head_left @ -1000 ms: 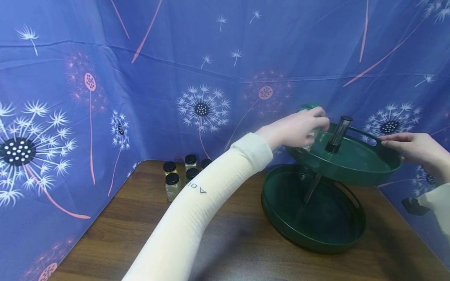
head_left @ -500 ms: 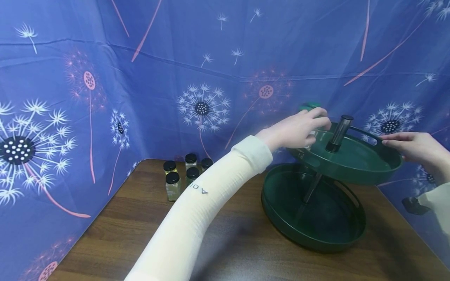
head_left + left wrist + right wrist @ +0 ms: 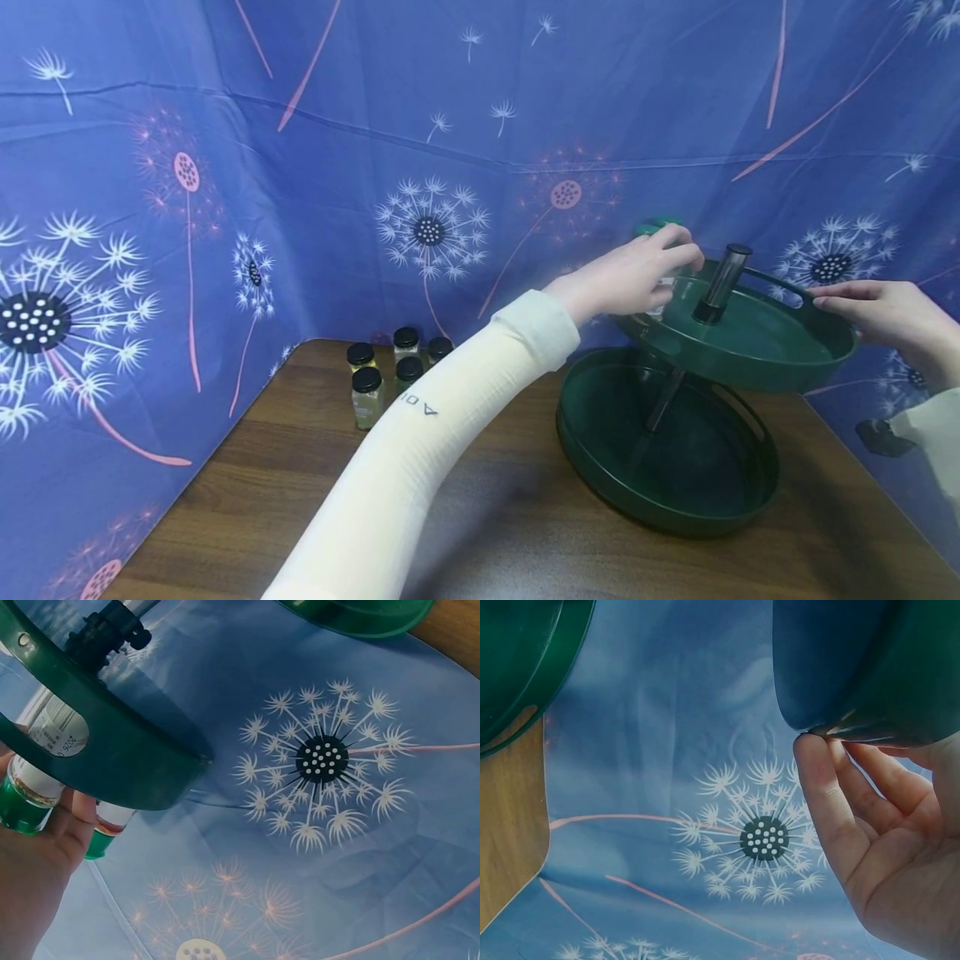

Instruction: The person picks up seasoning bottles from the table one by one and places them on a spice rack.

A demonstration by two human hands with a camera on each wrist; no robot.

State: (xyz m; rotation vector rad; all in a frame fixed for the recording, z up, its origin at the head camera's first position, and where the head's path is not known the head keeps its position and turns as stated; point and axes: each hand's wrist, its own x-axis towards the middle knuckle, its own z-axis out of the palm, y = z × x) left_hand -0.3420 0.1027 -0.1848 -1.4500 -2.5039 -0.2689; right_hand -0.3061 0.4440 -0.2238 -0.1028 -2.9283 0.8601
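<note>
Head view, wooden table (image 3: 540, 525), blue dandelion cloth (image 3: 360, 125), stand (image 3: 720, 362)

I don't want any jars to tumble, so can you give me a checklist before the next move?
1. Left hand gripping a green-capped jar: ok, fingers curled round it.
2. That jar's base flat on the upper tray: cannot tell, it is hidden.
3. Right hand steadying the upper tray: ok, holding it at the rim.
4. Upper tray level: cannot tell; the post looks slanted, maybe just from the camera angle.
5. Lower tray resting on the wooden table: ok.
6. Black-lidded jars upright: ok, all five in sight are standing.
</note>
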